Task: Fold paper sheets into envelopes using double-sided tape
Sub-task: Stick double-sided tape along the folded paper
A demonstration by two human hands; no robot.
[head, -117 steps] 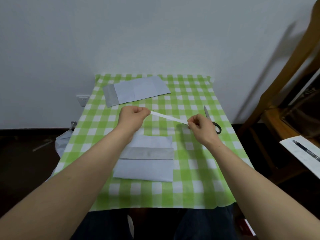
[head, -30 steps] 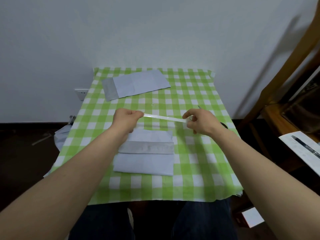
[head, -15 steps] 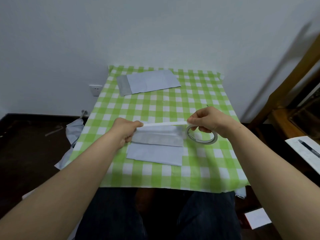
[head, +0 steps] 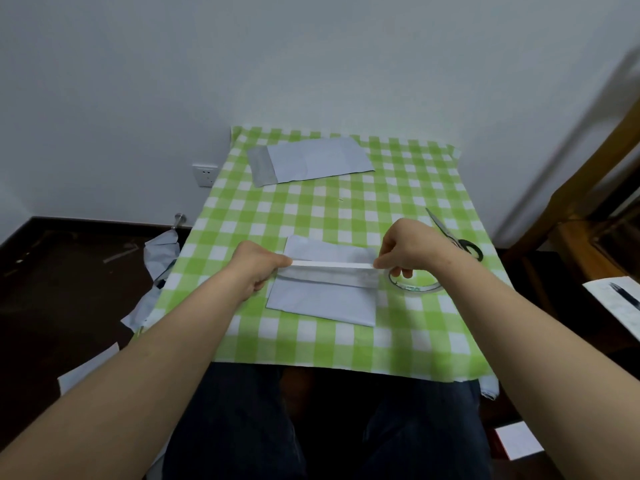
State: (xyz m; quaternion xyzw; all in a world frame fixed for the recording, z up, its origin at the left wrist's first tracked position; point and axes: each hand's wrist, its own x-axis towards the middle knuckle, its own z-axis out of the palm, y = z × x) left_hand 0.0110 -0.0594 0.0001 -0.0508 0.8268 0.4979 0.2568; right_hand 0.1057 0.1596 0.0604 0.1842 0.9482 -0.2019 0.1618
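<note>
A folded pale sheet (head: 322, 299) lies on the green checked tablecloth (head: 346, 209) in front of me. A white strip of double-sided tape (head: 332, 264) is stretched level just over the sheet's fold. My left hand (head: 258, 268) pinches the strip's left end at the sheet's left edge. My right hand (head: 410, 249) pinches the right end at the sheet's right edge. The tape roll (head: 415, 285) lies flat on the cloth under my right hand, partly hidden by it.
A second folded sheet (head: 308, 161) lies at the far side of the table. Scissors (head: 453, 239) rest right of my right hand. Paper scraps (head: 159, 258) hang off the left edge. A wooden chair (head: 588, 188) and a paper with a pen (head: 620, 303) stand at right.
Both hands have lowered the stretched tape strip from above the table down onto the folded sheet. The roll now lies on the cloth. My view has shifted left.
</note>
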